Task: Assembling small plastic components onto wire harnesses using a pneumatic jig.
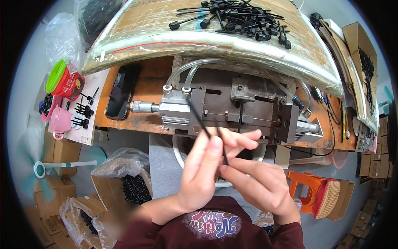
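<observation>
Both my hands are close together in front of the metal fixture. Between thumb and fingers, my left hand (201, 170) grips a thin black rod (199, 117) that slants up to the left. My right hand (259, 182) pinches the lower end of a thin black piece (225, 154) passing between the two hands. Whether this is a second rod or part of the first I cannot tell. The fixture (224, 110) has metal cylinders at both ends, clear air tubes and a thin pin across its middle.
Black rods with knobbed heads (236, 18) are heaped on a plastic-wrapped cardboard board (137, 37) beyond the fixture. A phone (123, 92), a pink cup (61, 121) and a red tub (68, 83) are left. Boxes of black parts (137, 189) sit below; an orange stool (313, 193) stands right.
</observation>
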A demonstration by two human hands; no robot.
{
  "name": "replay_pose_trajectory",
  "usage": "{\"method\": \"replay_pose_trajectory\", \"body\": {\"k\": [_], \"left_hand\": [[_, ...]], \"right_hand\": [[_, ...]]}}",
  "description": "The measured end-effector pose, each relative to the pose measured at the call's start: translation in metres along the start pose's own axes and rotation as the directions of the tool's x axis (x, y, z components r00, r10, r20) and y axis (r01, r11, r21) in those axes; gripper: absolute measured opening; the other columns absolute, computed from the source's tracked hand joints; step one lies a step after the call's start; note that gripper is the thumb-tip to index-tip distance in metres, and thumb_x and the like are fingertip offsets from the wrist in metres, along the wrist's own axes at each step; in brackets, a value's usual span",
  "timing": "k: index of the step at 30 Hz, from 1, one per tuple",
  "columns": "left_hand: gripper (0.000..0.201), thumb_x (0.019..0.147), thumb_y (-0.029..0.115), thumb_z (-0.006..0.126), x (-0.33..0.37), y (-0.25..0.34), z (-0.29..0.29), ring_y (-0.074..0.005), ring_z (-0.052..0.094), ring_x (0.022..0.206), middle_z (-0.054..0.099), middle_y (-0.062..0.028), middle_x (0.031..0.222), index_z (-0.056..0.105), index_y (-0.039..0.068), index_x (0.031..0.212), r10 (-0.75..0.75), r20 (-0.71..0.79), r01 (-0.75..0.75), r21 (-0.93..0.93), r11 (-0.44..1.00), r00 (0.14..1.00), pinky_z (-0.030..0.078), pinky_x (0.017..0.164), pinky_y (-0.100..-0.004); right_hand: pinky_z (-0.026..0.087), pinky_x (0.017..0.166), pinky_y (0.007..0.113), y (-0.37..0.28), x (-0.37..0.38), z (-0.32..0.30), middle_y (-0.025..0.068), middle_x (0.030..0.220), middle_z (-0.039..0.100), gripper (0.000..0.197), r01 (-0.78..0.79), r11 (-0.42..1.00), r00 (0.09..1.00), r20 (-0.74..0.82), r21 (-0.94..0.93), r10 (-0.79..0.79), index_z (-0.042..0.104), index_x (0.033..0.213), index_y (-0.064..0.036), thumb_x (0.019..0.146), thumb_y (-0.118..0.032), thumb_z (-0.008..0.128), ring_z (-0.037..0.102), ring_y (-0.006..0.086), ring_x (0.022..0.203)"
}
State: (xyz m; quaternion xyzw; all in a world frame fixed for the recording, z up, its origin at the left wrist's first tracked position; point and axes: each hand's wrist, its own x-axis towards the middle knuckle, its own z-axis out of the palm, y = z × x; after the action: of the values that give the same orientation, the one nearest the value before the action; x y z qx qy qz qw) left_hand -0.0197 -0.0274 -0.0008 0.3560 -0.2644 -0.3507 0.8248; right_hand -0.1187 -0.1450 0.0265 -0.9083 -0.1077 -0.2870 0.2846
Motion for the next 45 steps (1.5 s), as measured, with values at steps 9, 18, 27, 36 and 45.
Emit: {"method": "replay_pose_trajectory", "body": {"k": [9,18,27,36,45], "left_hand": [[0.044,0.100,0.005,0.044,-0.004,0.030,-0.010,-0.0090,0.049,0.085,0.060,-0.0106,0.112,0.039,-0.007,0.142,-0.003,-0.027,0.015,0.465,0.885,1.000,0.044,0.079,-0.0242],[0.062,0.092,-0.010,0.047,0.000,0.040,-0.005,-0.0312,0.063,0.113,0.058,-0.0213,0.122,0.024,-0.009,0.150,0.080,-0.090,-0.031,0.451,0.892,0.993,0.052,0.097,-0.0376],[0.032,0.070,0.005,0.083,-0.002,0.032,-0.018,-0.0221,0.068,0.095,0.065,-0.0136,0.117,0.072,0.003,0.101,0.212,0.253,-0.307,0.908,0.285,0.944,0.057,0.080,-0.0319],[0.029,0.068,0.006,0.077,0.009,-0.013,-0.014,-0.0245,0.067,0.071,0.064,-0.0181,0.125,0.064,0.002,0.093,0.085,0.416,-0.409,0.909,-0.081,0.906,0.054,0.066,-0.0327],[0.028,0.067,0.009,0.079,0.022,-0.010,-0.020,-0.0234,0.063,0.059,0.064,-0.0170,0.127,0.063,0.004,0.090,0.043,0.427,-0.417,0.898,-0.143,0.903,0.051,0.058,-0.0312]], "right_hand": [[0.057,0.069,0.033,0.027,-0.019,0.016,0.0194,0.126,0.061,0.028,-0.261,0.916,0.963,-0.016,-0.304,0.269,0.065,0.097,0.0011,0.071,-0.001,0.075,0.069,0.0263,0.088],[0.053,0.058,0.031,0.026,-0.002,0.015,0.0199,0.121,0.065,0.020,-0.197,0.864,0.957,0.099,-0.464,0.271,0.061,0.086,-0.0015,0.074,-0.010,0.074,0.067,0.0211,0.063],[0.050,0.061,0.034,0.071,0.109,-0.050,0.0102,0.079,0.067,0.016,-0.133,0.927,0.985,-0.154,-0.349,0.084,0.068,0.089,-0.0044,0.074,-0.007,0.072,0.061,0.0228,0.059],[0.051,0.088,0.040,0.138,0.246,-0.061,0.0200,0.107,0.070,0.040,-0.084,0.656,0.827,0.314,-0.750,0.466,0.069,0.109,-0.0003,0.071,0.007,0.058,0.064,0.0349,0.106],[0.052,0.074,0.039,0.168,0.229,-0.069,0.0107,0.087,0.064,0.032,0.085,0.706,0.879,0.386,-0.703,0.279,0.068,0.102,-0.0017,0.071,-0.004,0.073,0.064,0.0272,0.083]]}}
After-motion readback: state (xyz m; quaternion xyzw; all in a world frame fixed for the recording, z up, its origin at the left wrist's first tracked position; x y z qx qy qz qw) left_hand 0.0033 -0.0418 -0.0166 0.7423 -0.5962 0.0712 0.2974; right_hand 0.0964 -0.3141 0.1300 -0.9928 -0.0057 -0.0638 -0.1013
